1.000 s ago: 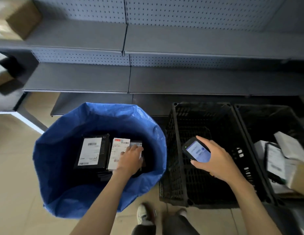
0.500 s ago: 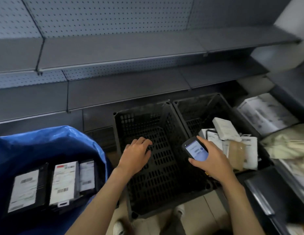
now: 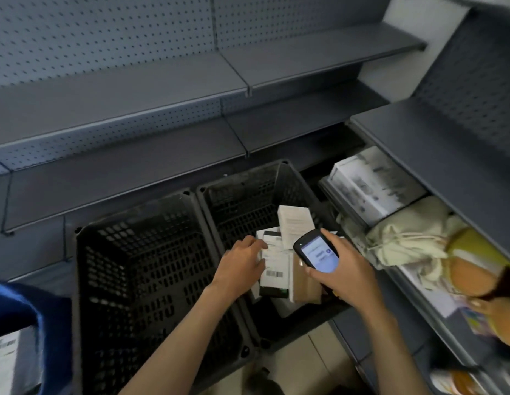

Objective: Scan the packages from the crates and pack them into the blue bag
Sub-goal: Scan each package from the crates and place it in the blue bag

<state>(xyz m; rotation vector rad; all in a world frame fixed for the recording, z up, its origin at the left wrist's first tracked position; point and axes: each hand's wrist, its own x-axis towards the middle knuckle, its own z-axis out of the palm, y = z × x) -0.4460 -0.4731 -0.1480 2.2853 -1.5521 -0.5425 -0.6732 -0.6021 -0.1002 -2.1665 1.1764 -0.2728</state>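
Note:
Two black crates stand side by side on the floor. The left crate (image 3: 134, 280) holds nothing. The right crate (image 3: 248, 195) holds several packages: a black package with a white label (image 3: 272, 269), a white box (image 3: 295, 220) and a brown parcel (image 3: 305, 286). My left hand (image 3: 242, 263) reaches into the right crate, its fingers resting on the left edge of the black package. My right hand (image 3: 345, 269) grips a handheld scanner (image 3: 316, 253) with a lit screen, just above the packages. The blue bag (image 3: 34, 317) shows at the bottom left with a labelled package (image 3: 3, 357) inside.
Grey metal shelves with pegboard backs (image 3: 162, 81) rise behind the crates. A low shelf on the right carries a white carton (image 3: 367, 183), a cream cloth bag (image 3: 404, 238) and orange and yellow goods (image 3: 470, 269). Beige floor (image 3: 305, 360) lies in front.
My left hand left the blue bag, crossed the empty left crate and now touches the black package in the right crate. The view swung right; the scanner stays in my right hand.

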